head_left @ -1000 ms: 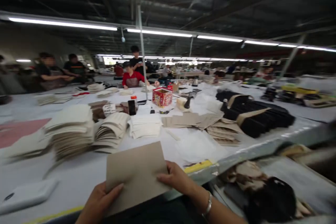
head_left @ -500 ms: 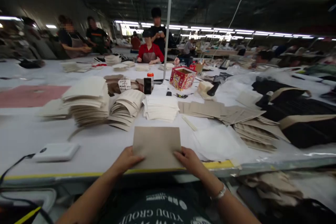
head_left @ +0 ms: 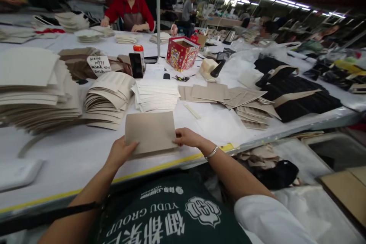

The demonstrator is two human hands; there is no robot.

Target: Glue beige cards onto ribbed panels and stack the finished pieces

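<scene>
A flat beige-grey panel [head_left: 151,131] lies level between my two hands, just above or on the table near its front edge. My left hand [head_left: 120,151] grips its lower left corner, thumb on top. At the right edge my right hand [head_left: 185,138] pinches the panel between thumb and fingers. Right behind the panel sits a stack of white sheets [head_left: 156,95]. Left of that stands a fanned stack of cream pieces [head_left: 110,93], and farther left a taller stack [head_left: 34,91]. Beige panels [head_left: 210,92] lie spread to the right.
Farther back are a phone [head_left: 136,65], a red patterned box [head_left: 183,53] and a metal pole [head_left: 158,15]. Black fabric pieces [head_left: 303,99] lie at the right. A white device [head_left: 18,173] is at the left edge. A person in red [head_left: 130,11] sits across the table.
The view has tilted down and shifted. My right hand has moved from the panel's lower right corner up its right edge, its fingers now pinching there. My left hand still holds the left corner.
</scene>
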